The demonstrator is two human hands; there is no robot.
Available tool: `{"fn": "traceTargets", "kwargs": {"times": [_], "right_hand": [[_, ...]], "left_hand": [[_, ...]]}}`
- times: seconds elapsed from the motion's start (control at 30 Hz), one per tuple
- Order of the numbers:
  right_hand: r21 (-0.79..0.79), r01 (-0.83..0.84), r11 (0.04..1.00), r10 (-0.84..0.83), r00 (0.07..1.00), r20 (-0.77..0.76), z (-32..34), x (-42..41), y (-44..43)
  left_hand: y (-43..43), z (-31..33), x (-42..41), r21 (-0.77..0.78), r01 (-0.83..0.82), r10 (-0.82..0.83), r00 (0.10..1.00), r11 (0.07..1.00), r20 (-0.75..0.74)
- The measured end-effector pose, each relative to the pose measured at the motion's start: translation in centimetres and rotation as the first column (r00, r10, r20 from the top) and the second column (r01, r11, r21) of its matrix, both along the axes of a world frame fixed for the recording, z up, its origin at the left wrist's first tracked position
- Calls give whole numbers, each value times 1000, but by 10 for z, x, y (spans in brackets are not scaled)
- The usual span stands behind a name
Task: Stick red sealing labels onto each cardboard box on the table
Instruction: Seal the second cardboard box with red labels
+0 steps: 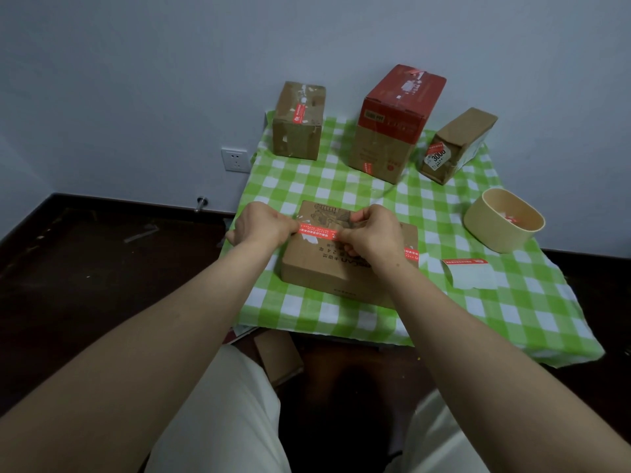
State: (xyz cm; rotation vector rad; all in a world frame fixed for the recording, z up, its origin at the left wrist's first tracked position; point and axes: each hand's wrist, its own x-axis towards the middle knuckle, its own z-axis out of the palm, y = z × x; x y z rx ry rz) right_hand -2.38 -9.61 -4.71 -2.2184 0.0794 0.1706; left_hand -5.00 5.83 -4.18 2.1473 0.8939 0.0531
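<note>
Two ends of the label [317,232] are pinched, one by the curled fingers of the left hand [264,225] and one by the curled fingers of the right hand [374,233]. The label is pulled flat and tight between them, most likely so that no folds are made when it is pressed down. It is held just over the top of the flat box [341,271], toward the far side; whether it is touching the card yet cannot be told. The flat box is set near the front edge of the cloth [307,186], in easy reach of both arms. A side label [411,252] is seen stuck at its right edge, so the one in the hands may be meant for a second spot. At the back, three more boxes are stood in a row, well apart from the hands: the left box [298,131], the tall box [389,131] and the right box [461,141]. A red strip can be seen on each, so those are judged done and are stood out of the way. To the right, a sheet [469,276] with one more red strip is laid near the flat box, ready to be peeled. A bowl [495,233] is placed beyond it, and bits of paper seem to be inside, so it is likely used for waste.
</note>
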Motion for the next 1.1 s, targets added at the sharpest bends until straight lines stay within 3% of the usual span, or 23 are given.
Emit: {"fn": "traceTargets", "kwargs": {"times": [0.1, 0.2, 0.3, 0.37, 0.4, 0.47, 0.53, 0.6, 0.77, 0.93, 1.1], "right_hand": [[-84, -32, 996, 34, 999, 14, 2, 0, 1], [-347, -90, 934, 103, 995, 18, 14, -3, 1], [-480, -84, 873, 147, 984, 96, 21, -8, -5], [-496, -164, 853, 298, 932, 204, 19, -16, -8], [-515, -262, 816, 412, 889, 200, 17, -21, -9], [-576, -460, 676, 598, 799, 65, 11, -32, -8], [-606, -550, 575, 652, 756, -68, 3, -39, -7], [-628, -567, 533, 656, 746, -117, -3, -41, -7], [-688, -551, 472, 665, 735, -131, -1, -40, -10], [-725, -549, 417, 665, 727, -168, -3, -42, -21], [-723, -521, 454, 629, 762, -155, -2, -48, -29]], "left_hand": [[0, -1, -3, 2, 28, -28, 999, 1000, 17], [1, -2, -7, 26, 66, -68, 995, 997, 75], [-1, -3, -17, 197, 180, -218, 956, 964, 195], [-4, -3, -27, 368, 320, -427, 866, 873, 260], [-6, -3, -30, 437, 412, -541, 811, 799, 223], [-9, -6, -35, 537, 592, -702, 712, 601, 1], [-7, -11, -38, 557, 707, -737, 636, 437, -229], [-5, -15, -41, 526, 767, -736, 585, 367, -340], [-4, -15, -39, 549, 775, -740, 562, 314, -370], [4, -22, -45, 541, 768, -743, 574, 342, -345], [1, -23, -46, 567, 763, -733, 572, 310, -368]]}}
